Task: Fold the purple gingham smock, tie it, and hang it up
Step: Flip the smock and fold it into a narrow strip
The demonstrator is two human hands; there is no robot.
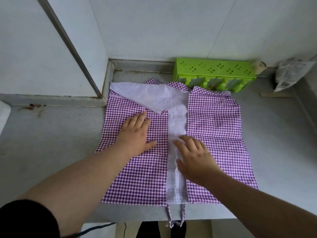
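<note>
The purple gingham smock point(214, 127) lies spread flat on a grey counter point(51, 138), both side panels folded inward with a pale strip of its reverse side showing down the middle. Two tie strings point(175, 219) hang over the counter's front edge. My left hand point(137, 133) presses flat on the left folded panel, fingers straight. My right hand point(195, 155) rests with spread fingers on the pale middle strip, next to the right panel's inner edge.
A green plastic rack point(214, 74) stands at the back of the counter, touching the smock's top edge. A crumpled plastic bag point(291, 73) leans in the back right corner. White walls point(154, 23) close off the back and left.
</note>
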